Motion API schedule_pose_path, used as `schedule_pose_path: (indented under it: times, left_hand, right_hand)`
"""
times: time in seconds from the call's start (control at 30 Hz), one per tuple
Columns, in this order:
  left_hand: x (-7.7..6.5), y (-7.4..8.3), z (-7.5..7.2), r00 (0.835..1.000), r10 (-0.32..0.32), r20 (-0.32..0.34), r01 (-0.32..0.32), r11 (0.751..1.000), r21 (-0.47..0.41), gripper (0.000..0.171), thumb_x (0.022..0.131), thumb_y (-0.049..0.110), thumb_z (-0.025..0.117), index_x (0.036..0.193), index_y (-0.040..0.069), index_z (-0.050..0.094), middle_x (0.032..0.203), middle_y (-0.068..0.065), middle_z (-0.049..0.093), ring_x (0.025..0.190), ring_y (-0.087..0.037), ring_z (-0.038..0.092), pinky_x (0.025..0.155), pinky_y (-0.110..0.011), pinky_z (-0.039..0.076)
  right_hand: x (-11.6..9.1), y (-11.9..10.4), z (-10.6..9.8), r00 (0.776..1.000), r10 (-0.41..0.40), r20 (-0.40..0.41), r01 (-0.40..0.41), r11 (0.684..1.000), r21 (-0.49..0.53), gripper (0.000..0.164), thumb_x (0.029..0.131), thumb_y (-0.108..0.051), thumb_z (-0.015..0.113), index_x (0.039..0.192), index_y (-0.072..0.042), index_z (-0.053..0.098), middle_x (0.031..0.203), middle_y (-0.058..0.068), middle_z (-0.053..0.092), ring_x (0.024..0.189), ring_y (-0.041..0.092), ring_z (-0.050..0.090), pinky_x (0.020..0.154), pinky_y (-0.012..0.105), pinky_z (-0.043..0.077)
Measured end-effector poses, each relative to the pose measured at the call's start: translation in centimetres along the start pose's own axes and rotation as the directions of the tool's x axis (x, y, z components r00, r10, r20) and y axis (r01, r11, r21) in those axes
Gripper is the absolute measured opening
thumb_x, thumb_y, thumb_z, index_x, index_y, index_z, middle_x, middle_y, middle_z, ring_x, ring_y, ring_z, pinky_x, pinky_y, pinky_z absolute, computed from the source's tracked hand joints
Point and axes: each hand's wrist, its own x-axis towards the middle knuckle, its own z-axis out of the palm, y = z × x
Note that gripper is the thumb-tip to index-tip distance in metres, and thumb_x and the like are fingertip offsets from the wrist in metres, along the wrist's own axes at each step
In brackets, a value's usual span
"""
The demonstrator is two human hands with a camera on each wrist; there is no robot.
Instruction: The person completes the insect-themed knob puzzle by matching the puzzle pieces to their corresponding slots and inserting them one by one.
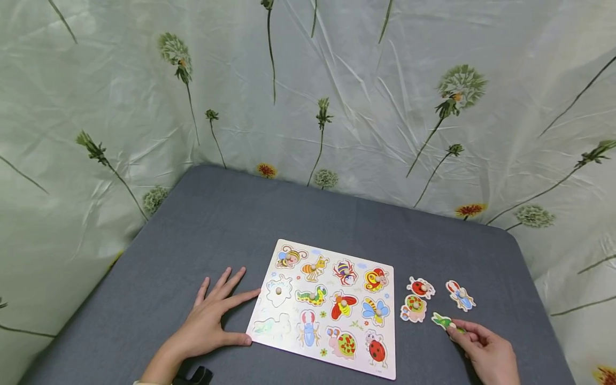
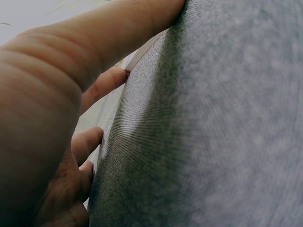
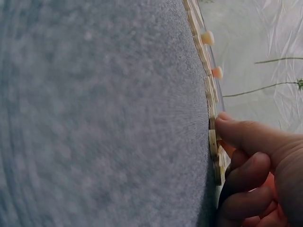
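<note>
A wooden peg puzzle board (image 1: 353, 365) with insect pictures lies on the grey table. My left hand (image 1: 212, 321) spreads its fingers beside the board, with thumb and index fingertips at its left edge. To the right of the board, my right hand (image 1: 488, 350) pinches a green insect puzzle piece (image 1: 441, 321) between thumb and fingers, low over the cloth. Close by lie a ladybug piece (image 1: 420, 289), a snail piece (image 1: 411, 310) and a stag beetle piece (image 1: 462, 299). Wooden knobs stand up on the upper two rows of the board; the bottom row shows none.
A grey cloth covers the table (image 1: 231, 214). Behind and around it hangs a pale curtain (image 1: 366, 107) printed with dandelions. Something black (image 1: 199, 376) lies by my left wrist at the near edge.
</note>
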Motion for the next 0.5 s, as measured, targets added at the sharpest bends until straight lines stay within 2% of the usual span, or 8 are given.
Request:
schedule_pose_path:
  times: [0.5]
  left_hand:
    - [-0.02, -0.04, 0.01, 1.0, 0.0, -0.003, 0.0, 1.0, -0.003, 0.093, 0.067, 0.073, 0.088, 0.151, 0.046, 0.059, 0.179, -0.005, 0.029, 0.167, -0.045, 0.015, 0.125, -0.074, -0.001]
  right_hand:
    - [-0.27, -0.43, 0.14, 0.999, -0.024, -0.026, 0.024, 1.0, -0.011, 0.042, 0.094, -0.027, 0.083, 0.122, 0.004, 0.076, 0.072, -0.007, 0.06, 0.059, 0.006, 0.051, 0.052, 0.025, 0.043]
